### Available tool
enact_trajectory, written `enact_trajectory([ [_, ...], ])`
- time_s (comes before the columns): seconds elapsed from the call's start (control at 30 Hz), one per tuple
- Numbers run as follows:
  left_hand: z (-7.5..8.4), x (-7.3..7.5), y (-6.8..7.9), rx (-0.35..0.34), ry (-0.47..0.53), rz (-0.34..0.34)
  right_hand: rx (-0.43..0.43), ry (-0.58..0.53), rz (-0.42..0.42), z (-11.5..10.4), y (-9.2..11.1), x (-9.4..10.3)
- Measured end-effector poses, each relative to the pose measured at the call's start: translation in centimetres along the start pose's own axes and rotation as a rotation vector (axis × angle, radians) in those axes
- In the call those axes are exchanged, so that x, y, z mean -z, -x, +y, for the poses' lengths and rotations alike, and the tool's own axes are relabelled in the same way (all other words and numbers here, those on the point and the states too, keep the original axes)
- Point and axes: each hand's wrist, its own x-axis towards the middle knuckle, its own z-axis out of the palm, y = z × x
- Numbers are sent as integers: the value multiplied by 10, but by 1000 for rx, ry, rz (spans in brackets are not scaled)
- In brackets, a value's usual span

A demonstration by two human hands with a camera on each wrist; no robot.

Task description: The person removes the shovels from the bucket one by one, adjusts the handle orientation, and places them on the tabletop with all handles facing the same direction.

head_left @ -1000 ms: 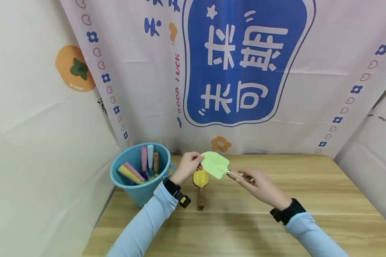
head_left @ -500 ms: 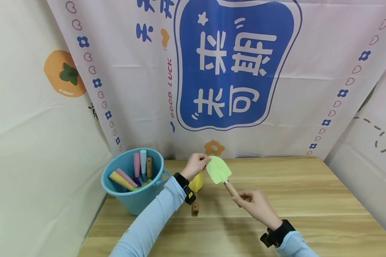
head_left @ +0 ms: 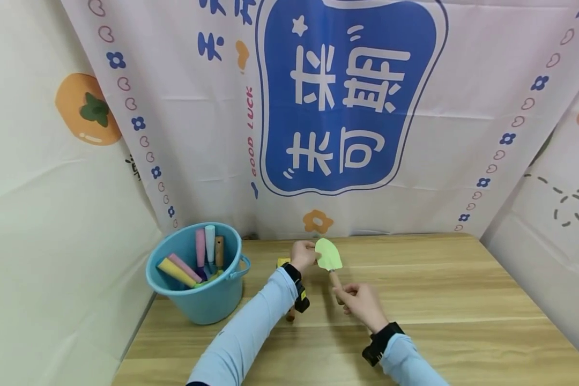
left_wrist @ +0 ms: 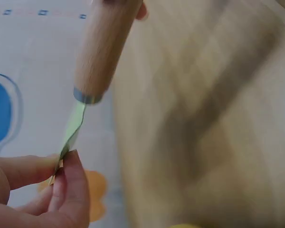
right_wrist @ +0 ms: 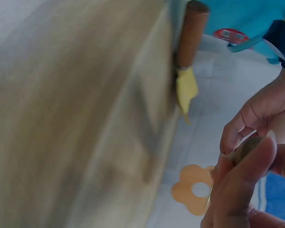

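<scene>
A small garden trowel (head_left: 329,254) with a light green blade and a wooden handle is held between both hands above the table. My left hand (head_left: 303,255) pinches the edge of its blade; the left wrist view shows thumb and fingertips on the thin green metal. My right hand (head_left: 362,303) grips the wooden handle (left_wrist: 102,52) near its end. Beneath my left wrist lies a yellow trowel (right_wrist: 186,88) with a brown wooden handle, mostly hidden in the head view.
A blue bucket (head_left: 198,308) stands at the left of the wooden table (head_left: 453,300), holding several tools with pink, yellow, light blue and wooden handles. A printed cloth (head_left: 444,177) hangs along the table's back edge.
The green trowel has turned more upright, blade away from me, with the right hand swinging inward and down. The left hand now covers more of the yellow trowel. The head view has shifted slightly.
</scene>
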Motion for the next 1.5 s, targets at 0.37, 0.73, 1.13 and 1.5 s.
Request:
enact_trajectory([
  [0.37, -45, -20, -27, -27, -404, 2, 25, 137, -53, 23, -8, -19],
  [0.73, -115, -55, -85, -58, -561, -10, -58, 139, -216, 19, -14, -15],
  [1.13, -54, -33, -30, -25, -601, -22, -115, 97, -294, 17, -18, -12],
  [1.5, -48, -23, -33, -31, -607, -175, -74, 195, -295, 7, -15, -2],
])
